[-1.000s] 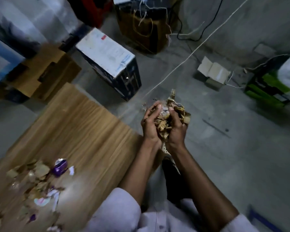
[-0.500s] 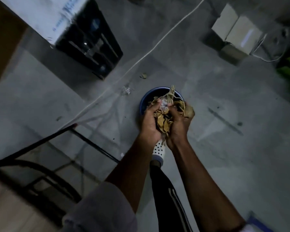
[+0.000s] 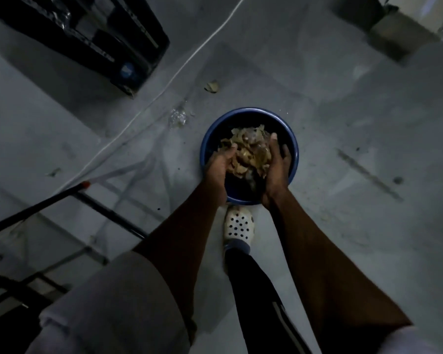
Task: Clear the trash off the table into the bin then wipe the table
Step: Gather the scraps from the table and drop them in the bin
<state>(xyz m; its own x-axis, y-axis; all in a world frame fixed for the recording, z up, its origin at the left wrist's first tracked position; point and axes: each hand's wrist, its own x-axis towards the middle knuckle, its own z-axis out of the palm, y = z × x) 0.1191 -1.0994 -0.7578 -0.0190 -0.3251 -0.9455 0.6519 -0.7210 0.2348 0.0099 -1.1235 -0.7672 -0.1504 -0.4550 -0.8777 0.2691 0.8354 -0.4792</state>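
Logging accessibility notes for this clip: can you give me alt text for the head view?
The left hand and right hand cup a clump of brown trash scraps over a blue bin on a grey floor. A foot in a white perforated clog stands beside the bin; a white cable crosses the floor beyond.

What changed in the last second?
The left hand and right hand carried the trash across and down to over the bin, then spread apart. The right fingers straightened, and the clump is loosening into the bin. Same as before: the trash is still between the palms, with the left fingers curled round it.
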